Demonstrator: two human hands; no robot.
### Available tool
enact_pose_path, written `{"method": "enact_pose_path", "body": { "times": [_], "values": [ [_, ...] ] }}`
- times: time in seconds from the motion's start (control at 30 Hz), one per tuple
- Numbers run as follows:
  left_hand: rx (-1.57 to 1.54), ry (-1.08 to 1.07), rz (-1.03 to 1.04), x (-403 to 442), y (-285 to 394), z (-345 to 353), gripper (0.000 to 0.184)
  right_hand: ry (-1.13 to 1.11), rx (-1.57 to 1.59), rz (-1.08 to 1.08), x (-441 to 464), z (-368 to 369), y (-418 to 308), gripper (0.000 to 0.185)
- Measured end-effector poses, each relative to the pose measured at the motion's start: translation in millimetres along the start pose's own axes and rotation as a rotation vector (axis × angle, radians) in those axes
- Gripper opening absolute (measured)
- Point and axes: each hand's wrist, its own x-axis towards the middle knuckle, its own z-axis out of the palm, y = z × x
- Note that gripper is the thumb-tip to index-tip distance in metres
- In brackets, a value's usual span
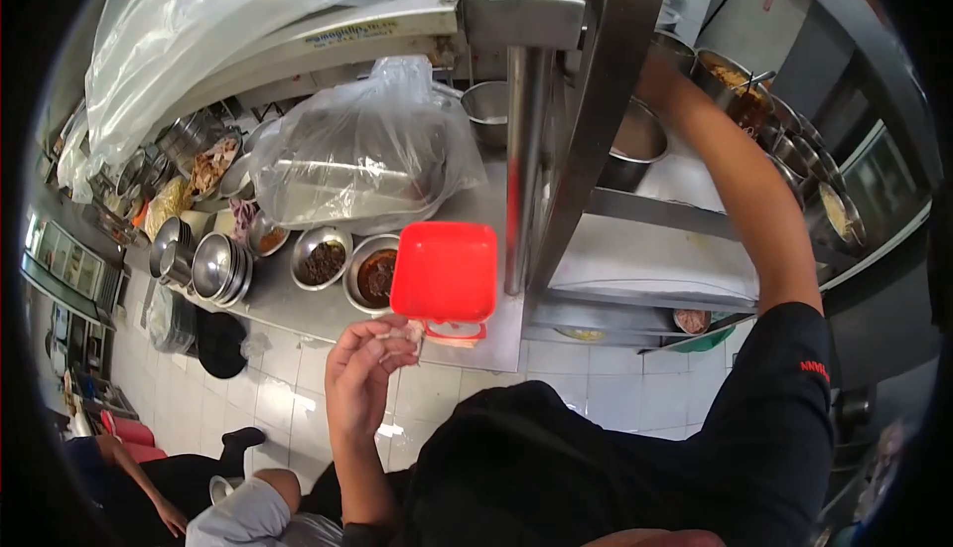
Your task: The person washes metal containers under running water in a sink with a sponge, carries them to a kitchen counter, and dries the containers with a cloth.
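Note:
My left hand (363,370) is raised in front of the counter edge, its fingers pinched on a small pale pinkish piece (405,341), which looks like raw meat, though I cannot be sure. Just beyond these fingers is a red square plastic piece (445,267), a lid or shallow tub. Below it a red-rimmed container (457,331) shows in part. My right arm stretches far forward past the steel upright, and the right hand (663,82) is in shadow near a steel pot (635,140). The post partly covers that hand, and its fingers are hidden.
Bowls of dark sauce (375,277) and dark pieces (323,261) stand near stacked steel bowls (220,267). Behind is a plastic-wrapped steel tray (347,175). A steel post (526,170) and shelf frame (606,120) divide the space. Other people sit at lower left (243,512).

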Motion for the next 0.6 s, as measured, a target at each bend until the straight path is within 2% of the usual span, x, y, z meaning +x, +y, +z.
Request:
{"method": "enact_pose_path", "body": {
  "times": [0.07, 0.1, 0.17, 0.2, 0.27, 0.3, 0.33, 0.43, 0.5, 0.6],
  "values": [
    [0.017, 0.003, 0.023, 2.7, 0.6, 4.7, 0.02, 0.107, -0.059, -0.036, -0.5, -12.6, -5.5, 0.04],
    [0.029, 0.031, 0.034, 1.7, 2.3, 5.0, 0.02, -0.116, 0.226, 0.163, 8.5, -46.2, -14.1, 0.035],
    [0.06, 0.048, 0.065, 5.4, 5.2, 4.6, 0.022, -0.422, 0.677, 0.746, 26.1, -118.7, -34.6, 0.027],
    [0.068, 0.06, 0.082, 7.9, 8.3, 5.9, 0.023, -0.282, 0.758, 0.831, 20.6, -143.0, -47.2, 0.025],
    [0.084, 0.097, 0.115, 6.6, 13.8, 4.9, 0.023, 0.033, 0.917, 0.95, 10.1, -190.8, -71.3, 0.034],
    [0.092, 0.114, 0.136, 7.5, 16.2, 2.9, 0.022, 0.04, 0.889, 0.918, 2.9, -221.5, -87.6, 0.039],
    [0.099, 0.119, 0.155, 8.2, 20.4, -1.5, 0.022, 0.157, 0.874, 0.775, -19.0, -232.3, -89.8, 0.037],
    [0.158, 0.2, 0.229, 11.3, 35.4, -22.2, 0.02, 0.293, 0.553, 0.499, -76.7, -276.2, -133.4, 0.034],
    [0.194, 0.276, 0.284, 15.7, 49.2, -36.6, 0.018, 0.484, 0.855, 0.729, -91.0, -290.3, -173.8, 0.035],
    [0.271, 0.394, 0.351, 30.6, 68.6, -75.3, 0.017, 0.206, 1.162, 0.288, -93.1, -301.4, -227.3, 0.03]
  ]
}}
